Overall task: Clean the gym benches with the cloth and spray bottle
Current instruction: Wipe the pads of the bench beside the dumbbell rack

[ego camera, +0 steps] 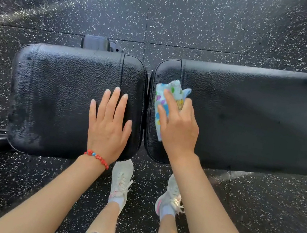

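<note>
Cloth (162, 105) under right-hand fingers (166, 100)

No text, label, brand or number can be read on anything here.

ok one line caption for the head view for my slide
Right hand wipes the long bench pad with a patterned cloth while the left hand rests flat on the seat pad.

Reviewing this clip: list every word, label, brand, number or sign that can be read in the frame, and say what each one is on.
No readable text in this frame.
The cloth under the right hand: coloured hearts and a yellow patch, no legible letters.
The bench pads: plain black, no label or brand visible.
The shoes: no logo that can be made out.
The red bracelet by the left hand: beads only.
</note>
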Tool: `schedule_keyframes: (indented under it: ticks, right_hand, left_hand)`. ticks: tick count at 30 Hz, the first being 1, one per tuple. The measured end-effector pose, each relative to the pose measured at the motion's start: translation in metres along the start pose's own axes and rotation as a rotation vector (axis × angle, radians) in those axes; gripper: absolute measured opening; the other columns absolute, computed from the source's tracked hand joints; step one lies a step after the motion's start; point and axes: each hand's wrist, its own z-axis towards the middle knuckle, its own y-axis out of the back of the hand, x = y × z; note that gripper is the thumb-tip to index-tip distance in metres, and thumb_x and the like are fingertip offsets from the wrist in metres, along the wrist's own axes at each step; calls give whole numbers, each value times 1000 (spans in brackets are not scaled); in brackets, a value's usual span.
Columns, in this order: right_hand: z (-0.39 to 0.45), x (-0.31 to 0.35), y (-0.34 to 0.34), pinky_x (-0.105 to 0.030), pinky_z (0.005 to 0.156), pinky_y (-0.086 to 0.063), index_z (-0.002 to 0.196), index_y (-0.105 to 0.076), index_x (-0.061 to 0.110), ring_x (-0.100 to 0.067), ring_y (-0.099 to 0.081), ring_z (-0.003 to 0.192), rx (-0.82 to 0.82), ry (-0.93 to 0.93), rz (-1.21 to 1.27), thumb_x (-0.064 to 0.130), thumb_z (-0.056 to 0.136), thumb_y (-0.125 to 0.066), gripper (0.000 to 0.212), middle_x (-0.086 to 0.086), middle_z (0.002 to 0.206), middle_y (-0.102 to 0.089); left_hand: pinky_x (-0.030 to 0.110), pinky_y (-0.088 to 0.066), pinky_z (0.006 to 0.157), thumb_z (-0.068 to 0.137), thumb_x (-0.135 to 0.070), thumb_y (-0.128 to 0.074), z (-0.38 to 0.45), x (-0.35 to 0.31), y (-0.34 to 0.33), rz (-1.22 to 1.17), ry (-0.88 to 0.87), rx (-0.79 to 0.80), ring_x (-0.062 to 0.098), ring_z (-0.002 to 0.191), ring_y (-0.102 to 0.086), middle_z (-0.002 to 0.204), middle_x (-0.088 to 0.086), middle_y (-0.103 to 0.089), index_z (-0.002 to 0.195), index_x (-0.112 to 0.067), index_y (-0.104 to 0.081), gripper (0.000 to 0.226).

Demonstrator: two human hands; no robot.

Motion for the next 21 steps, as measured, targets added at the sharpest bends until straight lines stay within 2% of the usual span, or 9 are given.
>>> schedule_keyframes:
  ticks: [2,5,7,11,14,21]
  right_hand:
    - [-13,-16,16,-34,51,-51,115,-64,13,-32,-59,68,21,-44,80,20,83,-66,33,-20,86,-57]
    - [-25,-59,37,-33,55,-50,119,-62,12,-35,-59,69,-93,-193,86,18,83,-64,36,-23,90,-56]
    - [-36,-88,47,-36,56,-51,122,-59,11,-36,-58,70,-88,-249,64,16,84,-63,39,-24,92,-55]
    - [-82,-111,48,-30,51,-47,120,-60,7,-28,-51,56,-28,-148,-69,22,89,-52,35,-19,79,-52]
    - [-100,-110,49,-28,48,-46,119,-61,8,-23,-48,55,-15,-121,-146,25,91,-49,35,-15,76,-52]
    - [5,-109,42,-31,49,-46,111,-66,12,-29,-56,64,-91,-123,-65,24,86,-60,28,-18,80,-57]
  left_hand:
    - [56,-19,109,88,-25,-38,2,-18,1,-40,-26,-12,36,135,-29,144,19,-36,135,-1,-41,52]
    - [52,-19,110,89,-26,-38,6,-50,-3,-123,-69,9,34,136,-26,146,17,-35,136,-2,-39,52]
    - [50,-19,110,90,-26,-38,10,-70,-9,-151,-100,39,33,137,-26,146,17,-34,137,-3,-38,52]
    - [54,-21,109,90,-28,-38,20,-101,-29,-138,-63,80,35,137,-25,147,17,-32,138,-3,-38,54]
    - [56,-18,109,89,-32,-36,22,-113,-36,-72,14,73,36,137,-25,147,17,-32,138,-3,-36,57]
    - [58,-20,109,91,-31,-37,21,-116,-42,35,10,21,35,137,-23,147,18,-31,140,-2,-31,58]
